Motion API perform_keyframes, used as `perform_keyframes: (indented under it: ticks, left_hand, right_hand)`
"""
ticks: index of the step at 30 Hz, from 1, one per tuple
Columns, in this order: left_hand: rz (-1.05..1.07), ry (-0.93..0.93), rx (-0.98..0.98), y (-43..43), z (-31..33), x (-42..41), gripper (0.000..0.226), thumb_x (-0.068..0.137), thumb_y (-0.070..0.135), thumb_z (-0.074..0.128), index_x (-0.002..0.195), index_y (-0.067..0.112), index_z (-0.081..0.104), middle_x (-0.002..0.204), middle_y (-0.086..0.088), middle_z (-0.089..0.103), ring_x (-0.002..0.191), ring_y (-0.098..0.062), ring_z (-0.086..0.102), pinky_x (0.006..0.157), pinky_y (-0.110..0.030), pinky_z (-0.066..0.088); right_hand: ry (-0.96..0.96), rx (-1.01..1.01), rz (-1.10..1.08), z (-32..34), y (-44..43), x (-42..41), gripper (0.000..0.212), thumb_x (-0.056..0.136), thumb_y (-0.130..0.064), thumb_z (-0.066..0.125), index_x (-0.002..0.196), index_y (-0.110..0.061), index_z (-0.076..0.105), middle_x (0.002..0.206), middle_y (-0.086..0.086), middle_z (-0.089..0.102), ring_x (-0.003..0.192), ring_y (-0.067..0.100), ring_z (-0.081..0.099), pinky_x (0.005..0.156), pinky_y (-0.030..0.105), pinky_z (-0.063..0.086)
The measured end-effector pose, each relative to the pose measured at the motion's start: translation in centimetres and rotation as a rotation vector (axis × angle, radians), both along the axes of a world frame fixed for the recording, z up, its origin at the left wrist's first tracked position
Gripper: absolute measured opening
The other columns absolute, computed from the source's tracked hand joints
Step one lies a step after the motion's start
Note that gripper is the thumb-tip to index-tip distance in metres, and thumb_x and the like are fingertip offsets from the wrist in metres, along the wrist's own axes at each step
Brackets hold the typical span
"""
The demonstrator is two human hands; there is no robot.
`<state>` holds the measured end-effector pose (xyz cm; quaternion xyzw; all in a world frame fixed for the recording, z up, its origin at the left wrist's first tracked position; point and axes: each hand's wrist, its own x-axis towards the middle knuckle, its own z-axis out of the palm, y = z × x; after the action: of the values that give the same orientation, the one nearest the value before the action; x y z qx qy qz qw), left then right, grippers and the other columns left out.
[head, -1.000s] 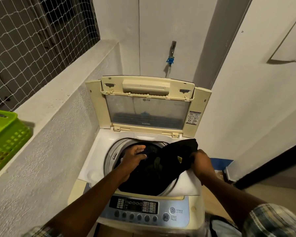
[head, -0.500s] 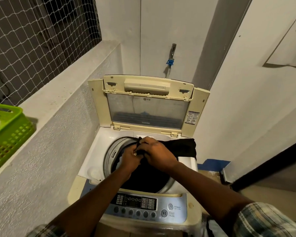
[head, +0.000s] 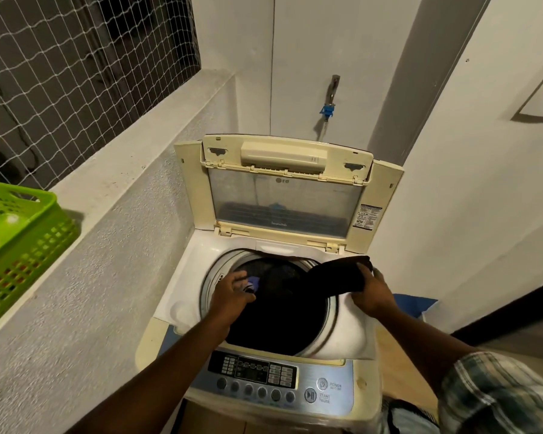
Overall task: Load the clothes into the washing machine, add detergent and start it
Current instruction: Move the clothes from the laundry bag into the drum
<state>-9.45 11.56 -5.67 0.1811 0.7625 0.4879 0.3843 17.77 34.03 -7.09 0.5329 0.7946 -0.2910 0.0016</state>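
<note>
Two hands at the drum rim (head: 333,311): right hand (head: 373,291) grips black garment (head: 336,277), left hand (head: 232,296) loose

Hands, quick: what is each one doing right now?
Left hand: partly curled over the drum's dark clothes; grip unclear.
Right hand: closed on a black cloth garment.

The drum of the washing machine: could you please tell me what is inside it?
Dark clothes fill the drum; the left hand reaches in, touching something bluish. Anything beneath is covered.

1 washing machine (head: 264,311), 1 green basket (head: 19,245), 1 wall tap (head: 329,98), 1 black garment (head: 333,277), 2 hands: left hand (head: 232,292), right hand (head: 373,289).
</note>
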Motion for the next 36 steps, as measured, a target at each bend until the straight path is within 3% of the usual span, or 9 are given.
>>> perform_keyframes:
  ticks: [5, 9, 15, 21, 25, 26, 29, 30, 36]
  left_hand:
    - [-0.023, 0.002, -0.012, -0.4, -0.8, 0.5, 0.050, 0.081, -0.004, 0.078, 0.127, 0.010, 0.065, 0.123, -0.008, 0.070, 0.116, -0.027, 0.067, 0.100, -0.045, 0.054]
    - [-0.051, 0.015, -0.020, -0.1, -0.7, 1.3, 0.048, 0.083, -0.002, 0.077, 0.128, 0.008, 0.065, 0.125, -0.008, 0.070, 0.117, -0.026, 0.066, 0.100, -0.044, 0.053]
    - [-0.128, 0.040, 0.006, 1.2, -0.2, 3.3, 0.044, 0.081, 0.006, 0.081, 0.115, 0.031, 0.068, 0.125, -0.002, 0.070, 0.119, -0.020, 0.066, 0.099, -0.045, 0.057]
    - [-0.213, 0.058, 0.048, 2.8, 0.5, 5.5, 0.083, 0.080, -0.003, 0.079, 0.151, 0.022, 0.046, 0.133, 0.002, 0.052, 0.122, -0.013, 0.052, 0.097, -0.028, 0.047]
    - [-0.251, 0.348, 0.018, 3.3, -3.2, 4.5, 0.055, 0.097, -0.004, 0.061, 0.148, 0.010, 0.047, 0.139, -0.005, 0.055, 0.127, -0.015, 0.055, 0.098, -0.013, 0.047]
    - [-0.140, 0.131, 0.122, 3.7, -4.6, 3.9, 0.041, 0.101, 0.009, 0.059, 0.141, 0.016, 0.056, 0.138, -0.005, 0.060, 0.123, -0.013, 0.060, 0.100, -0.018, 0.050]
    - [-0.092, 0.550, -0.033, 2.7, -3.2, 3.9, 0.021, 0.096, 0.026, 0.065, 0.112, 0.018, 0.074, 0.106, -0.003, 0.075, 0.096, -0.020, 0.071, 0.088, -0.040, 0.060]
    - [0.054, 0.298, 0.036, 2.3, -0.9, 4.4, 0.022, 0.093, 0.019, 0.068, 0.115, 0.017, 0.073, 0.103, -0.002, 0.074, 0.095, -0.023, 0.070, 0.084, -0.037, 0.059]
    - [0.212, 0.137, 0.064, 1.1, 0.0, 3.0, 0.030, 0.086, 0.013, 0.074, 0.114, 0.022, 0.072, 0.103, -0.006, 0.076, 0.098, -0.030, 0.074, 0.087, -0.049, 0.063]
  right_hand:
    - [0.039, 0.044, -0.086, -1.1, 0.5, 0.7, 0.046, 0.104, -0.012, 0.060, 0.150, -0.012, 0.055, 0.143, 0.022, 0.063, 0.130, 0.040, 0.061, 0.110, 0.041, 0.046]
    - [0.009, 0.143, -0.126, 0.1, 0.2, 0.7, 0.025, 0.103, -0.006, 0.060, 0.126, -0.004, 0.072, 0.125, 0.020, 0.071, 0.113, 0.037, 0.068, 0.098, 0.037, 0.051]
    - [0.118, 0.274, 0.252, 4.0, -3.3, -2.8, 0.030, 0.099, -0.002, 0.062, 0.126, -0.010, 0.073, 0.125, 0.014, 0.071, 0.113, 0.030, 0.067, 0.094, 0.025, 0.045]
    - [0.127, 0.383, 0.642, 5.7, -9.1, -7.8, 0.030, 0.090, -0.005, 0.067, 0.119, -0.008, 0.074, 0.118, 0.014, 0.071, 0.112, 0.033, 0.068, 0.094, 0.042, 0.057]
    - [0.197, 0.462, 0.802, 5.6, -11.8, -9.3, 0.031, 0.091, -0.009, 0.071, 0.122, -0.007, 0.071, 0.119, 0.014, 0.071, 0.113, 0.031, 0.066, 0.093, 0.042, 0.058]
    - [0.229, 0.488, 0.827, 5.7, -12.2, -9.5, 0.031, 0.092, -0.008, 0.071, 0.123, -0.006, 0.070, 0.119, 0.015, 0.071, 0.112, 0.031, 0.066, 0.092, 0.042, 0.059]
    - [0.337, 0.445, 0.803, 6.3, -12.5, -9.8, 0.029, 0.095, -0.009, 0.067, 0.125, -0.009, 0.070, 0.119, 0.013, 0.072, 0.111, 0.029, 0.067, 0.094, 0.040, 0.057]
    - [0.357, 0.417, 0.762, 6.3, -12.2, -9.6, 0.027, 0.097, -0.009, 0.065, 0.124, -0.010, 0.070, 0.119, 0.012, 0.073, 0.110, 0.028, 0.068, 0.095, 0.039, 0.057]
    - [0.235, 0.264, 0.560, 4.5, -10.5, -6.4, 0.037, 0.095, -0.009, 0.060, 0.130, -0.012, 0.069, 0.142, 0.010, 0.065, 0.132, 0.029, 0.060, 0.109, 0.038, 0.050]
